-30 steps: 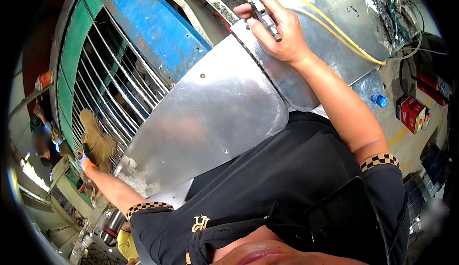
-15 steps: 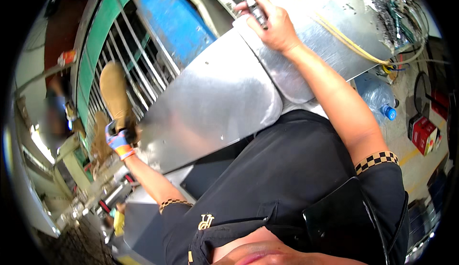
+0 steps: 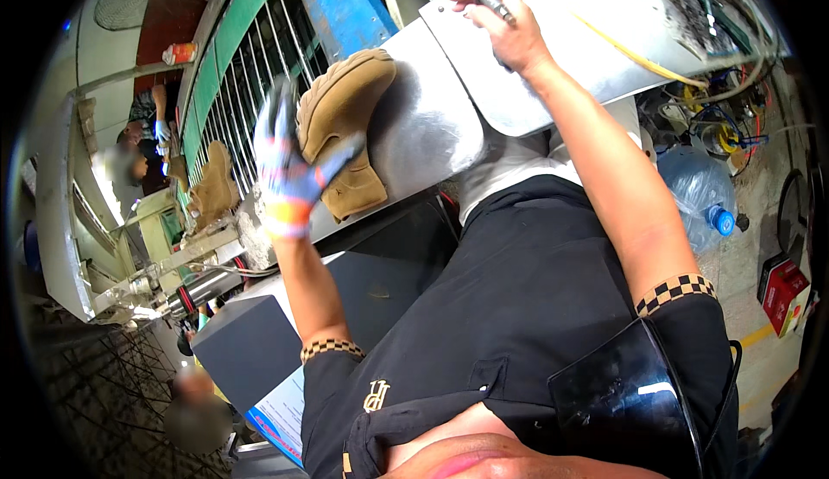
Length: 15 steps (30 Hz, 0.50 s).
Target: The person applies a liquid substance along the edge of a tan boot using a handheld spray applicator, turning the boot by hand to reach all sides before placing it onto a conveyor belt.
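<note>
A tan suede ankle boot (image 3: 350, 103) lies on its side on the metal tabletop (image 3: 432, 125), its chunky sole toward the left. My left hand (image 3: 289, 172), in a blue, grey and orange knit glove, is right beside it. Its fingers are stretched out and slightly blurred, and the thumb reaches across the boot's shaft. Farther right, over the table's far part, my right hand (image 3: 518, 38) is bare and closed around a slim silver-and-dark pen-like tool (image 3: 492, 0). Its exact kind is unclear. Another tan boot (image 3: 214, 185) stands at the left by the metal bars.
A green-framed rack of metal bars (image 3: 246, 99) runs along the far left, next to a blue panel (image 3: 341, 4). Yellow cord (image 3: 635, 60) and dark debris lie at the table's right. A large clear bottle (image 3: 695, 190) and red box (image 3: 784, 293) stand below. Other people are at left.
The boot has come from the rack to the tabletop with my left hand, whose fingers are now spread. My right hand still grips its tool. My view has shifted slightly.
</note>
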Available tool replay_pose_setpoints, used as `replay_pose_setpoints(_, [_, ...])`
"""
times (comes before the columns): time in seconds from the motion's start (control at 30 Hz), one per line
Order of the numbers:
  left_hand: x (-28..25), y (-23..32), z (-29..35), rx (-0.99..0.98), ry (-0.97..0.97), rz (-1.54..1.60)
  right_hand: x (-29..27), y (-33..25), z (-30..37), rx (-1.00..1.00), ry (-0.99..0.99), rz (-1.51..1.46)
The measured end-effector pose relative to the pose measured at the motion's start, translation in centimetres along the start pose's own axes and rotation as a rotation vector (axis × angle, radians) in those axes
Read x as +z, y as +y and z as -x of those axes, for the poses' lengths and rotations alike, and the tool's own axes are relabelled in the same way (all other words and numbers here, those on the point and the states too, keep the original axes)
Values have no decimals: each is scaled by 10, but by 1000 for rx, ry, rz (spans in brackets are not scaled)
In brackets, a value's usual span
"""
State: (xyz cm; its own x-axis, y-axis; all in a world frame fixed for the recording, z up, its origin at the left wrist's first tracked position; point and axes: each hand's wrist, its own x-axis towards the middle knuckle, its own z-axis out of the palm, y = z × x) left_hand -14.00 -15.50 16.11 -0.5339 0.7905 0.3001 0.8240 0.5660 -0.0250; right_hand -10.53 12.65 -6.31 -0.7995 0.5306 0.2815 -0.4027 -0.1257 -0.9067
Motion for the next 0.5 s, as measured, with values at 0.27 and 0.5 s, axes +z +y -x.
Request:
replay_pose_setpoints(0.27, [41, 7, -58, 9, -137, 10, -52, -47, 54, 14, -145, 316])
replay_pose_setpoints(0.5, [-45, 2, -34, -5, 515, 768, -46, -133, 58, -65, -271, 72])
